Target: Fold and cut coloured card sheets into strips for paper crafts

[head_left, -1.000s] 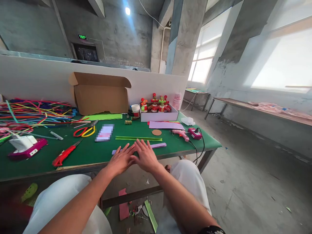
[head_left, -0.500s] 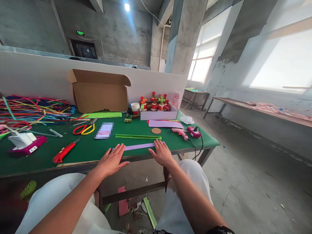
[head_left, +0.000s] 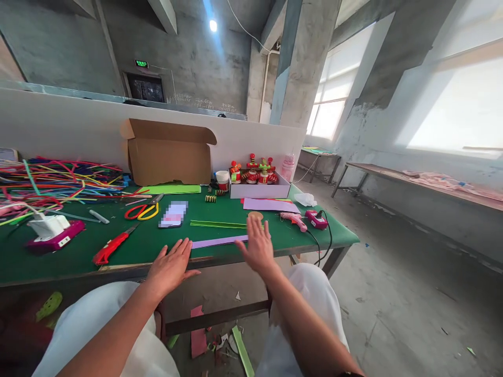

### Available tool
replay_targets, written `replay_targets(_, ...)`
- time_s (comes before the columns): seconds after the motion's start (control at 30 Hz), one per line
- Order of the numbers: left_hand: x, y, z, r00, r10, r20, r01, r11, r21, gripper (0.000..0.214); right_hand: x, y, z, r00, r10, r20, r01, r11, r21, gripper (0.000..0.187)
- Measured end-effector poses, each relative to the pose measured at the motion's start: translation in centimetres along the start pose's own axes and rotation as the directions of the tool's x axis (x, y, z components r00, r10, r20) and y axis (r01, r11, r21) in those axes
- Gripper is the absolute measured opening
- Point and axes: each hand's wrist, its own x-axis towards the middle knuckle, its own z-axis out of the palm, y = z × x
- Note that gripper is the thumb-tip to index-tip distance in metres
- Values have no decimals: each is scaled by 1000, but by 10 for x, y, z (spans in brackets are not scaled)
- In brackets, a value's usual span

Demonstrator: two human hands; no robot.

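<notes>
A narrow purple paper strip (head_left: pixel 218 242) lies along the front edge of the green table. My left hand (head_left: pixel 170 266) rests flat at its left end, fingers stretched out and thumb apart. My right hand (head_left: pixel 257 246) is over the strip's right part, fingers extended, hiding some of it; whether it touches the strip I cannot tell. Just behind lie thin green paper strips (head_left: pixel 216 224), their right end covered by my right hand. A round brown disc (head_left: pixel 255 215) shows beyond my right fingertips. Neither hand grips anything.
Left of my hands lie a red utility knife (head_left: pixel 112 248), scissors (head_left: pixel 146 211) and a phone (head_left: pixel 173 214). A pink glue gun (head_left: pixel 294 220) with its cord is at right. Behind stand an open cardboard box (head_left: pixel 168 157) and a white box (head_left: pixel 259 191) of red-green figures.
My right hand has lifted and shifted forward, reaching toward the brown disc and covering the green strips' end. My left hand stays flat on the purple strip's left end. The view has tilted slightly.
</notes>
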Motion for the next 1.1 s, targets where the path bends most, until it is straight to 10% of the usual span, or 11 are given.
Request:
replay_targets(0.13, 0, -3, 1, 1000, 5, 0, -5, 1000, 11, 65, 5, -61, 22, 924, -369, 99, 353, 924, 146, 75)
replay_targets(0.3, -3, -6, -2, 1000, 11, 29, -11, 1000, 21, 63, 15, -93, 46, 879, -412, 239, 354, 901, 252, 75)
replay_targets(0.8, -2, 2, -14, 997, -11, 70, 12, 1000, -5, 75, -6, 39, -6, 922, -70, 381, 54, 997, 51, 71)
replay_targets(1.1, -4, -2, -20, 998, -35, 61, 36, 999, -15, 74, -16, 49, -11, 933, 100, 345, -63, 991, -114, 78)
